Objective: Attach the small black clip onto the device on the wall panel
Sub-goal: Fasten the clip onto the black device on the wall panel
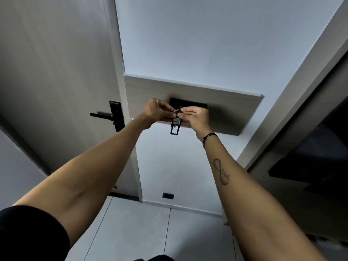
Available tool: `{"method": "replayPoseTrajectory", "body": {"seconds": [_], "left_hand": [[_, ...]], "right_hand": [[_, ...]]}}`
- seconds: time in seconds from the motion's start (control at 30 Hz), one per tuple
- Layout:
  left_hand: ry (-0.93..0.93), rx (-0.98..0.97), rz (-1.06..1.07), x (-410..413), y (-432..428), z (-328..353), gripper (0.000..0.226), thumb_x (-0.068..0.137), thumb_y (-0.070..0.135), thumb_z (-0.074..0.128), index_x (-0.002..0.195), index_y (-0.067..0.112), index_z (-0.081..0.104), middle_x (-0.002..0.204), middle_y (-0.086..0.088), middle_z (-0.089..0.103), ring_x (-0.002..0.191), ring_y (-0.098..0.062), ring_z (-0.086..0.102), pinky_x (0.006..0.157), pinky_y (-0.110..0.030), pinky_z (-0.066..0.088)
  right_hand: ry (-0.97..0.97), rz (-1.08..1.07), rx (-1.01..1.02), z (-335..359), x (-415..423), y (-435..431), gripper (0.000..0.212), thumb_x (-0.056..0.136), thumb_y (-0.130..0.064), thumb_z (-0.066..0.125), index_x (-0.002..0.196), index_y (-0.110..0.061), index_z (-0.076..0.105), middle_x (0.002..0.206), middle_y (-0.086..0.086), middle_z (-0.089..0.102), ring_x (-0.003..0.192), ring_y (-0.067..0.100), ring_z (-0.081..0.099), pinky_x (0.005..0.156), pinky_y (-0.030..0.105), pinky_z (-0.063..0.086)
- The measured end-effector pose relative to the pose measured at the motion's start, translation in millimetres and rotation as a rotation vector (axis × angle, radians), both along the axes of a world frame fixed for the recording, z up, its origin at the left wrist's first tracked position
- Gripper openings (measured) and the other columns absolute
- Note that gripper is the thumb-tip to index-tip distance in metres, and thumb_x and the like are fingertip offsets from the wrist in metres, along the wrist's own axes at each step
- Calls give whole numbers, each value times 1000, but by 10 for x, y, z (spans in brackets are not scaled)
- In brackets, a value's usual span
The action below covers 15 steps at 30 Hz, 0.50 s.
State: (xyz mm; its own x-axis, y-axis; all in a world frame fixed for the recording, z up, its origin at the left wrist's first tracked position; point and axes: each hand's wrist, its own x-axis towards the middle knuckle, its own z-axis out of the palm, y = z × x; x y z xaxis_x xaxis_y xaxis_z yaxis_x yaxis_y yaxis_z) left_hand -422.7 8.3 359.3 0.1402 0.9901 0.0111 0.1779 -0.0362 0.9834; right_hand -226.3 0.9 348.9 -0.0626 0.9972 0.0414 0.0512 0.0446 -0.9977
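Clip dangling below both hands' grip

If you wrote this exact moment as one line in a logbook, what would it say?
step: attaching clip | left hand: pinching top of black clip | right hand: pinching it too | black device on wall panel: behind hands | clip seated: cannot tell

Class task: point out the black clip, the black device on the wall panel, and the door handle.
black clip [175,128]: head view, its hanging frame.
black device [192,104]: head view, upper face.
door handle [100,115]: head view, lever bar.
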Motion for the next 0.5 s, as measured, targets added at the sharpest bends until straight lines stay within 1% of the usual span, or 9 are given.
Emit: {"method": "replayPoseTrajectory", "body": {"seconds": [0.07, 0.13, 0.2, 0.27, 0.33, 0.4, 0.47, 0.5], "left_hand": [[-6, 41, 6, -15, 39, 186, 15, 82, -10, 82, 85, 4, 79, 69, -1, 80, 63, -13, 76, 71, -26, 68], [-8, 73, 9, -13, 87, 389, 16, 83, -9, 81, 84, 6, 79, 68, 0, 79, 63, -11, 75, 73, -28, 69], [-14, 97, 7, -8, 135, 589, 18, 83, -9, 82, 82, 9, 80, 69, -1, 79, 64, -12, 75, 73, -28, 69], [-26, 117, 9, -12, 178, 774, 21, 81, -9, 84, 78, 13, 83, 71, -3, 81, 65, -14, 77, 70, -28, 68], [-36, 143, -4, -11, 212, 926, 23, 81, -8, 84, 77, 14, 85, 74, -6, 82, 68, -16, 78, 70, -27, 67], [-36, 175, -9, -10, 257, 1040, 20, 81, -8, 83, 82, 11, 85, 76, -7, 82, 69, -17, 78, 72, -27, 68], [-36, 197, -9, -11, 305, 1113, 14, 82, -10, 82, 91, 1, 83, 75, -9, 81, 68, -17, 77, 72, -28, 68], [-34, 209, -6, -12, 328, 1133, 16, 82, -11, 81, 98, -6, 81, 77, -11, 80, 67, -17, 77, 72, -29, 68]], "right_hand": [[-6, -12, 32, 192, -16, 42, 21, 88, 5, 82, 107, 6, 76, 100, 21, 80, 68, 12, 77, 62, 21, 64], [-22, -11, 66, 401, -10, 94, 18, 87, 3, 83, 104, 1, 77, 95, 15, 80, 67, 8, 77, 60, 20, 63], [-34, -5, 101, 603, 10, 147, 16, 87, 2, 84, 100, -4, 77, 88, 6, 80, 66, 6, 77, 60, 20, 64], [-47, -6, 130, 792, 30, 206, 17, 86, 2, 85, 99, -6, 77, 85, 3, 80, 67, 7, 78, 62, 22, 65], [-59, -5, 155, 959, 49, 256, 16, 86, 2, 85, 95, -9, 77, 82, -1, 80, 67, 6, 77, 61, 22, 65], [-72, -12, 179, 1094, 55, 295, 18, 86, 2, 85, 91, -12, 77, 81, -2, 80, 66, 5, 76, 62, 22, 66], [-74, -19, 191, 1179, 53, 328, 17, 85, 3, 85, 95, -8, 77, 84, 0, 79, 67, 6, 75, 62, 22, 66], [-79, -24, 195, 1204, 49, 339, 18, 85, 3, 85, 100, -4, 77, 86, 2, 78, 68, 7, 75, 62, 23, 66]]}}
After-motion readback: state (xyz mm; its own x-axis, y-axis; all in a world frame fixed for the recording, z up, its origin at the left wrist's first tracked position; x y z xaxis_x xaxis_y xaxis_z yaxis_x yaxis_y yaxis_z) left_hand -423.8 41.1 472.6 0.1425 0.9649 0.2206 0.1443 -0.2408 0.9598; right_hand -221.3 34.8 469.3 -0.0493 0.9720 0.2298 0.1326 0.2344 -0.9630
